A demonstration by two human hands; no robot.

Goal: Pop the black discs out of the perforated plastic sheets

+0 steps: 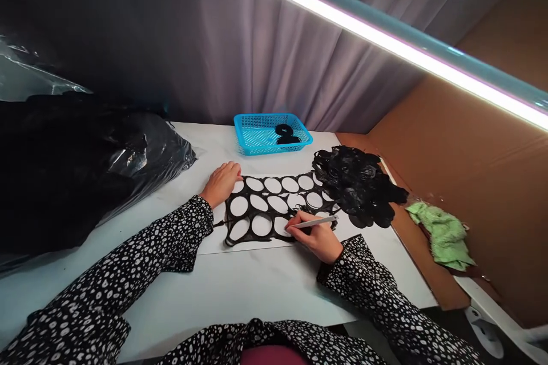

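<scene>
A black sheet (266,202) with rows of oval holes lies on white paper (252,251) on the table. At its upper left corner rests my left hand (221,182), fingers pressed together near the edge; whether they pinch anything is hidden. My right hand (317,237) is closed around a thin, light-coloured pen-like tool (315,221), its lower end at the sheet's lower right part. Loose black threads (301,208) show just above my right hand. A heap of black pieces (357,182) overlaps the sheet's right end.
Behind the sheet stands a blue basket (240,140) with black ring-like pieces (284,130). A large black plastic-wrapped bundle (94,171) fills the left. A green cloth (443,236) lies at the right by a cardboard wall (479,142). A bright tube lamp (363,28) crosses overhead.
</scene>
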